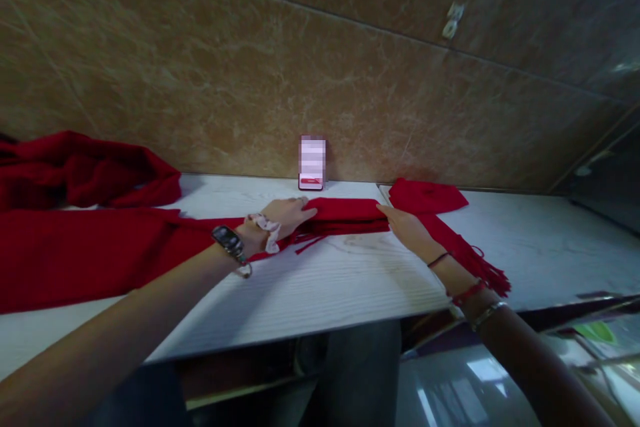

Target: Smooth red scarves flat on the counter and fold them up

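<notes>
As the left hand [289, 215] and right hand [407, 227] angle inward, both grip folded cloth [346, 213].

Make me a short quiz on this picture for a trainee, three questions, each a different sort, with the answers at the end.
1. True or false: the phone stands upright by the wall.

2. Which wrist wears the black-faced watch?
A) Left
B) Right
C) Neither

3. Fill in the colour: the left hand and the right hand touch opposite ends of a folded ____ cloth.

Key: 1. True. 2. A. 3. Red.
</notes>
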`<state>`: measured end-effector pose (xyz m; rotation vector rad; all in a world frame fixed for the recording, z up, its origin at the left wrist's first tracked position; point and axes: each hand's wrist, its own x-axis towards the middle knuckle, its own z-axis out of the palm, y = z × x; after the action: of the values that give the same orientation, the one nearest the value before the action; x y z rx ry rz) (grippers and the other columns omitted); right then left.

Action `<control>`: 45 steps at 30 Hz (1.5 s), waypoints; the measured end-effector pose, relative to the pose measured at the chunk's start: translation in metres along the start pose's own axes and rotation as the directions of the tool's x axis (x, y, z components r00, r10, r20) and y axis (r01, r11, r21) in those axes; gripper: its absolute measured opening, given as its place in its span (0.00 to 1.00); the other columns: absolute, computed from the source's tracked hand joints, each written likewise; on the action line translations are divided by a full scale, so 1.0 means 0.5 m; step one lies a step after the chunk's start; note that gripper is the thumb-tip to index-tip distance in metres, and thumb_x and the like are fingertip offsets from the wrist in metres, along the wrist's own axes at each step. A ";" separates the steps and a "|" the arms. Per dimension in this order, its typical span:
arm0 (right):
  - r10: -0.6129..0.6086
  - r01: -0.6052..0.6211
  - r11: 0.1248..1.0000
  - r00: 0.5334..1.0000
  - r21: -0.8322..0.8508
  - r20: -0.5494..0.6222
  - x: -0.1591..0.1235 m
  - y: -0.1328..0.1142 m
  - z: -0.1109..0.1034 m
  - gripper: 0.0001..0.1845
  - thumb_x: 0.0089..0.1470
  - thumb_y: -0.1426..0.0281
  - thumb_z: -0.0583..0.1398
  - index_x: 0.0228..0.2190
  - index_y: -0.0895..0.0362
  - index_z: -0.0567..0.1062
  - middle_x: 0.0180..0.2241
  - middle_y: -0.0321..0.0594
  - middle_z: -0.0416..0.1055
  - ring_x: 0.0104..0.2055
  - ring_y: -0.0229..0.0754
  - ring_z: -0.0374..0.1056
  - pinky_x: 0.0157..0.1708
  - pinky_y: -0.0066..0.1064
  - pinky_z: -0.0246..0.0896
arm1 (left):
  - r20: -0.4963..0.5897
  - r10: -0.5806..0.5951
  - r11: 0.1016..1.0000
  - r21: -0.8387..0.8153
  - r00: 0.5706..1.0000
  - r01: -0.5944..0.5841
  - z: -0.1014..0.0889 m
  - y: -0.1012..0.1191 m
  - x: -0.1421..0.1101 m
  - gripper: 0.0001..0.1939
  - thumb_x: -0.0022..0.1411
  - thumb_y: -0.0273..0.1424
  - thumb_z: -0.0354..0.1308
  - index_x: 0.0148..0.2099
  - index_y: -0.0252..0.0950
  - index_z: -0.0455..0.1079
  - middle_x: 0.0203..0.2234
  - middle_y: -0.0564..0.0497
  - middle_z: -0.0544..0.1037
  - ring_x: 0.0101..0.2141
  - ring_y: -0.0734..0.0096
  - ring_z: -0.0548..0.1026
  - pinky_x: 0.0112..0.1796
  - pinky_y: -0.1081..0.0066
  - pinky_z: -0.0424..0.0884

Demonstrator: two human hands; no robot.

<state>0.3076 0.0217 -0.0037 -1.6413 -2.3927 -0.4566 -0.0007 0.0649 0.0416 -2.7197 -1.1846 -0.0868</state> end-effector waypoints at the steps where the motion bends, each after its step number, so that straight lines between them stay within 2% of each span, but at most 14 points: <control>1: -0.010 0.010 1.000 1.000 -0.027 0.020 -0.012 0.005 0.010 0.26 0.52 0.82 0.46 0.53 0.60 0.61 0.51 0.46 0.64 0.49 0.39 0.64 0.46 0.30 0.63 | 0.029 0.008 1.000 0.020 1.000 -0.009 0.015 0.010 -0.002 0.16 0.63 0.30 0.44 0.52 0.37 0.63 0.42 0.40 0.67 0.37 0.59 0.70 0.31 0.67 0.68; 5: -0.023 0.030 0.991 0.998 -0.129 0.057 -0.037 0.012 0.034 0.28 0.50 0.83 0.47 0.54 0.61 0.60 0.54 0.50 0.60 0.49 0.43 0.64 0.43 0.31 0.65 | 0.044 -0.025 0.994 0.107 0.999 0.020 0.043 0.036 0.002 0.18 0.63 0.24 0.41 0.54 0.38 0.60 0.46 0.38 0.63 0.43 0.56 0.69 0.31 0.66 0.68; 7: -0.012 0.015 0.989 1.000 -0.144 0.023 -0.033 0.011 0.030 0.29 0.50 0.83 0.46 0.54 0.60 0.59 0.54 0.50 0.59 0.50 0.43 0.64 0.42 0.32 0.66 | 0.011 -0.079 0.993 0.085 0.997 0.078 0.029 0.038 0.009 0.16 0.63 0.25 0.40 0.51 0.35 0.61 0.46 0.38 0.64 0.43 0.57 0.69 0.32 0.67 0.68; 10: -0.009 0.001 0.992 0.998 -0.124 -0.057 -0.019 0.009 0.019 0.30 0.50 0.83 0.45 0.55 0.58 0.58 0.56 0.47 0.56 0.50 0.43 0.63 0.44 0.32 0.65 | -0.057 -0.244 0.970 -0.007 0.968 0.244 0.000 0.036 0.021 0.15 0.65 0.30 0.38 0.48 0.33 0.61 0.43 0.41 0.67 0.41 0.59 0.71 0.33 0.68 0.67; 13: 0.008 -0.015 0.993 0.998 -0.120 -0.059 -0.014 0.008 0.020 0.31 0.50 0.83 0.45 0.55 0.58 0.58 0.58 0.47 0.52 0.49 0.44 0.64 0.43 0.32 0.66 | -0.072 -0.333 0.942 -0.063 0.940 0.328 0.003 0.036 0.027 0.16 0.66 0.32 0.36 0.49 0.32 0.60 0.42 0.42 0.68 0.38 0.62 0.72 0.33 0.69 0.67; 16: 0.000 0.004 0.993 0.999 -0.119 0.038 -0.018 0.010 0.034 0.32 0.48 0.85 0.45 0.55 0.59 0.58 0.57 0.49 0.53 0.47 0.44 0.66 0.41 0.32 0.67 | -0.003 -0.173 0.985 0.027 0.985 0.173 0.040 0.034 0.021 0.15 0.65 0.28 0.37 0.49 0.32 0.61 0.45 0.40 0.67 0.40 0.61 0.72 0.32 0.70 0.67; 19: -0.034 0.039 0.996 0.997 -0.080 0.062 -0.022 0.015 0.043 0.33 0.47 0.87 0.46 0.55 0.60 0.58 0.57 0.49 0.54 0.49 0.42 0.64 0.43 0.31 0.65 | 0.009 -0.071 0.994 0.088 0.997 0.070 0.064 0.030 0.010 0.15 0.65 0.27 0.38 0.49 0.33 0.62 0.44 0.41 0.66 0.40 0.63 0.71 0.32 0.70 0.67; 26: -0.018 0.016 0.999 0.998 -0.039 -0.055 -0.015 0.023 0.035 0.29 0.51 0.84 0.45 0.55 0.60 0.59 0.56 0.47 0.56 0.54 0.42 0.58 0.50 0.34 0.60 | -0.034 -0.143 0.988 0.044 0.989 0.145 0.022 0.042 -0.009 0.16 0.67 0.33 0.35 0.48 0.35 0.61 0.40 0.45 0.67 0.37 0.66 0.71 0.31 0.72 0.66; 32: -0.021 0.022 1.000 0.999 -0.021 0.025 -0.020 0.020 0.039 0.31 0.48 0.85 0.46 0.53 0.57 0.61 0.56 0.45 0.57 0.54 0.41 0.59 0.47 0.32 0.62 | 0.038 -0.038 0.998 0.057 0.999 0.036 0.057 0.041 -0.016 0.15 0.64 0.29 0.40 0.49 0.35 0.63 0.38 0.43 0.68 0.38 0.64 0.71 0.33 0.70 0.66; 35: -0.032 0.032 0.999 0.999 -0.012 0.031 -0.021 0.024 0.046 0.30 0.48 0.85 0.46 0.53 0.60 0.61 0.56 0.48 0.57 0.56 0.41 0.56 0.50 0.33 0.59 | 0.024 -0.011 0.998 0.055 1.000 0.009 0.063 0.034 -0.014 0.15 0.63 0.27 0.41 0.47 0.35 0.66 0.39 0.43 0.68 0.39 0.63 0.70 0.35 0.68 0.67; 38: -0.079 0.078 0.996 0.997 0.053 0.011 -0.013 0.027 0.038 0.29 0.48 0.85 0.47 0.52 0.61 0.63 0.55 0.48 0.59 0.58 0.42 0.51 0.55 0.39 0.52 | 0.041 0.053 0.995 0.078 0.998 -0.056 0.045 0.040 -0.009 0.17 0.59 0.24 0.45 0.50 0.35 0.64 0.42 0.41 0.68 0.42 0.60 0.69 0.41 0.64 0.65; 41: -0.117 0.123 0.973 0.992 0.195 -0.043 0.012 0.022 0.012 0.27 0.49 0.80 0.49 0.52 0.60 0.64 0.55 0.46 0.59 0.60 0.44 0.46 0.56 0.43 0.47 | 0.033 0.122 0.993 -0.003 0.992 -0.122 0.023 0.064 0.007 0.25 0.55 0.32 0.54 0.55 0.34 0.59 0.50 0.39 0.63 0.50 0.56 0.63 0.48 0.61 0.60; 43: -0.087 0.105 0.958 0.993 0.268 -0.080 0.038 0.012 -0.003 0.25 0.52 0.75 0.49 0.53 0.59 0.62 0.55 0.45 0.59 0.60 0.44 0.47 0.56 0.44 0.47 | -0.007 0.127 0.990 -0.062 0.992 -0.127 0.018 0.086 0.029 0.27 0.57 0.37 0.53 0.57 0.34 0.57 0.54 0.40 0.59 0.55 0.56 0.57 0.51 0.59 0.57; 45: -0.028 0.053 0.958 0.995 0.282 -0.092 0.066 -0.002 -0.005 0.23 0.56 0.71 0.47 0.53 0.59 0.62 0.54 0.46 0.60 0.59 0.44 0.49 0.56 0.44 0.48 | -0.058 0.087 0.991 -0.097 0.995 -0.092 0.026 0.103 0.056 0.24 0.61 0.37 0.47 0.58 0.35 0.56 0.56 0.42 0.58 0.56 0.59 0.54 0.53 0.59 0.54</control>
<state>0.2946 0.0490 0.0097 -1.4199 -2.3052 -0.1751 0.0558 0.0529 0.0254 -2.8324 -1.0699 -0.2108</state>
